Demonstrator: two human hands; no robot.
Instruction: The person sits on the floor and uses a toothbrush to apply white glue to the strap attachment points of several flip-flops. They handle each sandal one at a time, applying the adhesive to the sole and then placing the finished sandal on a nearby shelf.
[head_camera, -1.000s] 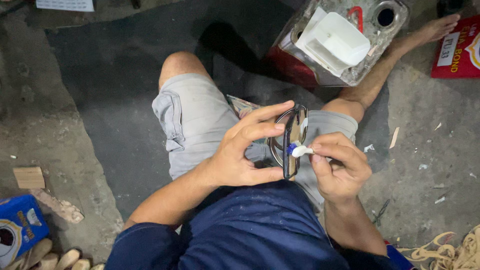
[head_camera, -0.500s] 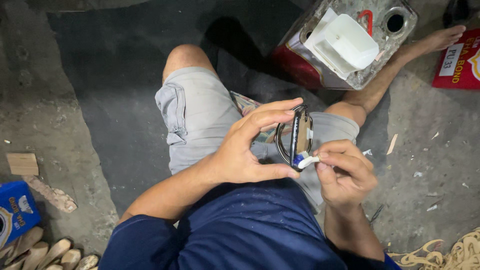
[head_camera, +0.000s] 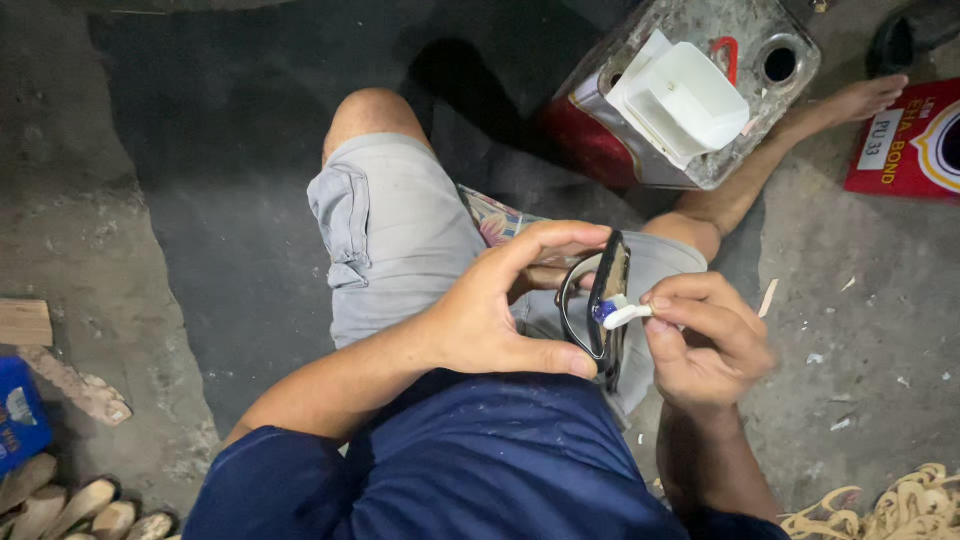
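Sole piece (head_camera: 608, 300) stands upright in my left hand (head_camera: 490, 310), pinched end to end; right hand (head_camera: 705, 345) just beside it grips the applicator (head_camera: 622, 315), tip touching its edge.

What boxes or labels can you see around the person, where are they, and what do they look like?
Red package: top right on the floor, flat, with white and dark label patches.
Blue container: left edge, partly cut off, with a pale label.
Metal can: on the floor ahead, red-sided, grimy grey top with a round hole; white tray on it.
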